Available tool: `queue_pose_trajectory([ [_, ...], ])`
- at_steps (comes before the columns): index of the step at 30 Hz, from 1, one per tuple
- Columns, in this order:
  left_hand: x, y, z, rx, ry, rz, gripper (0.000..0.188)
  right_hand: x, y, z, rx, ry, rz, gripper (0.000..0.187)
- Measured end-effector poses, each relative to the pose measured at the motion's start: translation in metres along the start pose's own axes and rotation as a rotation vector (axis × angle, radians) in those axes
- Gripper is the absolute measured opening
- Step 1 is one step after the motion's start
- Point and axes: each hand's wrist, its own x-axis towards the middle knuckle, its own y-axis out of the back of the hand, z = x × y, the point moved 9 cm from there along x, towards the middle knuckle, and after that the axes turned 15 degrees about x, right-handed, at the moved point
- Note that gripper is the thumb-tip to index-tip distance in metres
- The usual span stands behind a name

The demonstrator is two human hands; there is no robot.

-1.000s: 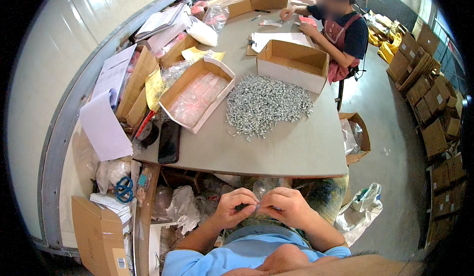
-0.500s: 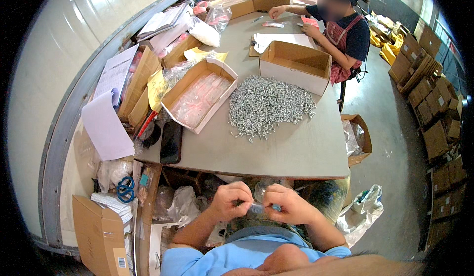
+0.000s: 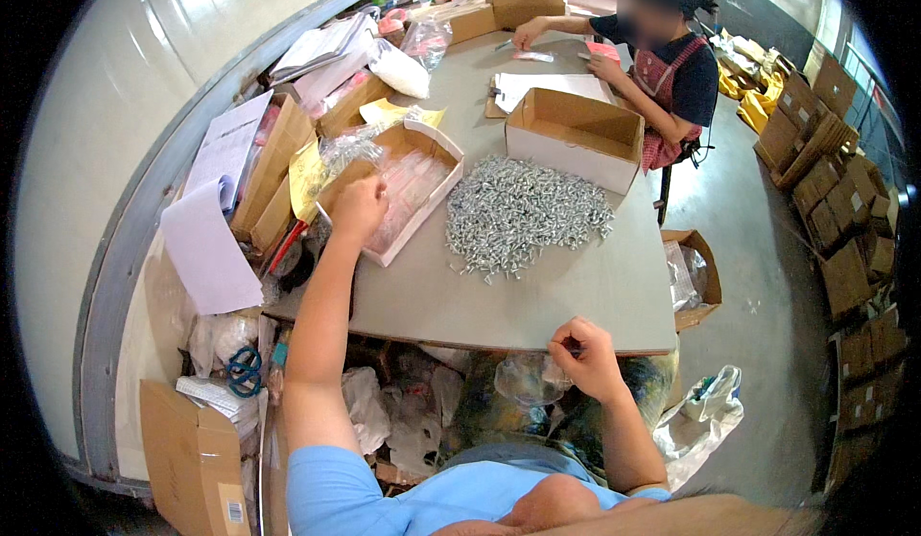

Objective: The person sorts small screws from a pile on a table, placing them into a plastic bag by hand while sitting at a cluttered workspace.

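Note:
My left hand [image 3: 361,212] reaches over the near left wall of a white cardboard box [image 3: 436,191] holding small clear plastic bags [image 3: 413,189]. Its fingers are closed; what they hold, if anything, I cannot make out. At the table's near edge is my right hand [image 3: 587,356], fingers curled together, with something too small or hidden to name in them. Just left of it and below the edge, some clear plastic [image 3: 528,383] shows over my lap. A large pile of silver screws [image 3: 528,215] lies on the grey table [image 3: 480,315], right of the box.
Behind the screws stands an open, white-sided cardboard box [image 3: 574,138]. Papers [image 3: 216,239] and packed cartons [image 3: 264,172] crowd the left side. A co-worker [image 3: 672,76] handles small items at the far right, near a clipboard [image 3: 552,87]. Another carton [image 3: 705,272] sits beyond the right edge.
My hands have parted from a small clear plastic piece held between them. The left has moved up and forward to the box of bags; the right has shifted slightly up and right.

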Motion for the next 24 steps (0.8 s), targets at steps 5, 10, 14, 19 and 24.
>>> queue_pose_trajectory([
  [5, 0.003, -0.043, -0.01, 0.184, -0.043, -0.281, 0.018, 0.003, 0.0, -0.004, -0.034, 0.011, -0.029, 0.008],
  [10, 0.006, -0.027, -0.005, 0.151, -0.029, -0.277, 0.015, 0.004, -0.001, -0.004, -0.039, -0.033, -0.044, 0.007],
  [14, 0.014, -0.021, 0.024, 0.114, -0.083, -0.181, 0.018, 0.005, -0.002, -0.002, -0.049, -0.037, -0.04, 0.007],
  [19, 0.027, -0.056, 0.054, 0.267, -0.163, -0.222, 0.019, 0.002, -0.003, 0.006, -0.047, -0.042, -0.032, 0.006],
  [24, 0.04, -0.045, 0.051, -0.195, -0.076, -0.231, 0.013, 0.001, 0.005, 0.002, -0.048, -0.05, -0.023, 0.007],
])
